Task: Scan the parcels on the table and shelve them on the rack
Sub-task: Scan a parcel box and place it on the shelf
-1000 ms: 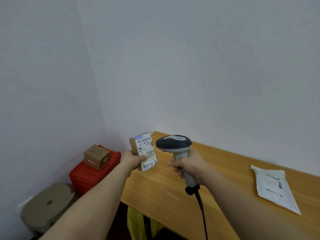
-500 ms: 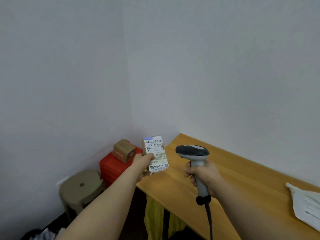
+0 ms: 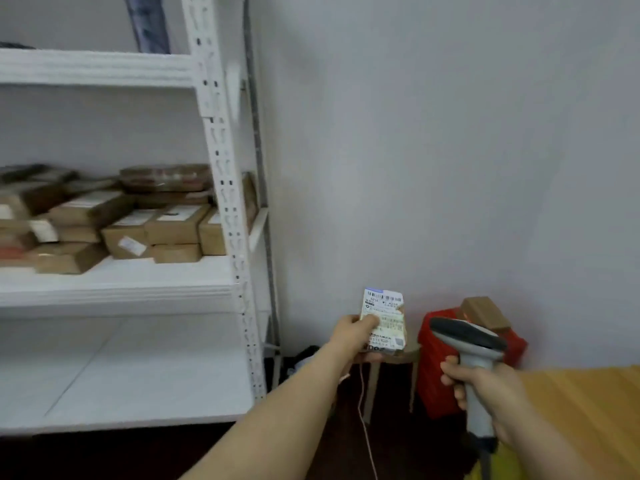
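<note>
A: What is in the left hand (image 3: 351,336)?
B: A small, flat cardboard parcel (image 3: 386,315), rectangular, its face covered by a white printed label with barcodes. The thumb lies across the label and the fingers curl behind it, so the hand pinches it upright. Most of the parcel stands above and to the right of the knuckles.
A: And the right hand (image 3: 498,389)?
B: It is wrapped round the smooth grey plastic handle of a barcode scanner (image 3: 467,337). The dark, rounded head juts out above the fist and reaches leftward, near the parcel but apart from it.
A: What surrounds them?
B: Left of the left hand and above it stands a white metal rack (image 3: 221,168) with slotted uprights and flat shelves. Its middle shelf carries stacked brown cardboard boxes (image 3: 156,223), which are blurred. Between the two hands, farther back, is a red plastic crate (image 3: 433,382) with a small brown box (image 3: 485,311) on top. Right of the right hand is the corner of a pale wooden bench (image 3: 581,403), its grain showing. A thin pinkish cord (image 3: 362,403) hangs below the left hand; I cannot tell where it attaches.
</note>
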`<action>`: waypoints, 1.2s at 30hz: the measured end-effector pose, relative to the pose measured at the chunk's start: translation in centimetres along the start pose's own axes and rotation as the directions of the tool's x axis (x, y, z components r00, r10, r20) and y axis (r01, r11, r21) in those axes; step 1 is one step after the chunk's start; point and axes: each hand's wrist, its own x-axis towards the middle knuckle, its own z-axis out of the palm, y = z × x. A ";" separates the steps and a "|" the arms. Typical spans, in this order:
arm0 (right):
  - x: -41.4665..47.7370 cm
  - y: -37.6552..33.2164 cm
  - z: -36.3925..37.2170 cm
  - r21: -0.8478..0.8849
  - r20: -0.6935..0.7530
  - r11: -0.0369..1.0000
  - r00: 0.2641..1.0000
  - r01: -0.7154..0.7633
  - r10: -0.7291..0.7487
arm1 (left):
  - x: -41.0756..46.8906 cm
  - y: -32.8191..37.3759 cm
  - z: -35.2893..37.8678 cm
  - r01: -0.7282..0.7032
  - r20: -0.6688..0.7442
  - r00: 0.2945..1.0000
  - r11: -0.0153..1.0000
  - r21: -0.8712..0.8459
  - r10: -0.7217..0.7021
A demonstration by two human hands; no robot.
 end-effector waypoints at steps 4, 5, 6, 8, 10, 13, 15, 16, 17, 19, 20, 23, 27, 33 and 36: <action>-2.0 -1.0 10.2 -0.026 0.156 0.998 0.986 0.063 -0.058 | -3.0 1.4 -11.4 -0.056 -0.194 0.980 0.995 -0.081 0.040; -2.7 -1.1 12.8 -0.034 0.197 0.996 0.978 0.078 -0.070 | -3.9 1.6 -14.2 -0.080 -0.227 0.972 0.992 -0.097 0.056; -3.3 -1.2 15.3 -0.047 0.235 0.995 0.969 0.089 -0.075 | -4.9 1.9 -17.0 -0.106 -0.261 0.963 0.988 -0.113 0.073; -4.7 -1.4 20.2 -0.068 0.310 0.991 0.946 0.117 -0.090 | -6.7 2.4 -22.5 -0.152 -0.325 0.941 0.978 -0.140 0.100; -6.1 -1.5 25.4 -0.098 0.361 0.985 0.927 0.143 -0.099 | -8.4 2.4 -28.1 -0.186 -0.372 0.922 0.967 -0.175 0.110; -8.0 -1.3 33.1 -0.124 0.403 0.979 0.909 0.164 -0.101 | -11.0 2.4 -36.5 -0.204 -0.437 0.894 0.960 -0.194 0.101; -9.7 -1.1 39.9 -0.139 0.455 0.974 0.885 0.180 -0.098 | -13.0 2.5 -43.6 -0.227 -0.493 0.864 0.953 -0.203 0.101; -10.6 -1.1 43.4 -0.145 0.485 0.971 0.869 0.190 -0.098 | -14.0 2.5 -47.2 -0.239 -0.529 0.843 0.950 -0.202 0.100; -11.6 -1.0 46.8 -0.151 0.518 0.969 0.850 0.198 -0.093 | -15.2 2.6 -50.6 -0.249 -0.570 0.816 0.948 -0.197 0.096; -13.5 -0.6 53.0 -0.163 0.574 0.966 0.815 0.203 -0.074 | -17.3 2.5 -56.7 -0.271 -0.632 0.769 0.943 -0.195 0.090; -14.4 -0.5 55.8 -0.171 0.593 0.964 0.803 0.204 -0.065 | -18.2 2.5 -59.6 -0.280 -0.658 0.748 0.940 -0.195 0.087; -16.9 -0.4 63.0 -0.189 0.639 0.956 0.768 0.225 -0.055 | -20.2 2.7 -67.1 -0.315 -0.730 0.679 0.929 -0.197 0.076; -18.9 -0.8 71.1 -0.190 0.678 0.950 0.733 0.247 -0.055 | -21.0 2.6 -74.9 -0.360 -0.780 0.622 0.908 -0.212 0.065; -19.6 -1.1 83.1 -0.153 0.734 0.957 0.677 0.248 -0.058 | -19.3 3.4 -84.9 -0.386 -0.809 0.587 0.891 -0.241 0.036; -19.0 -1.6 89.3 -0.133 0.761 0.962 0.647 0.238 -0.055 | -17.6 5.0 -90.2 -0.406 -0.822 0.567 0.883 -0.234 0.043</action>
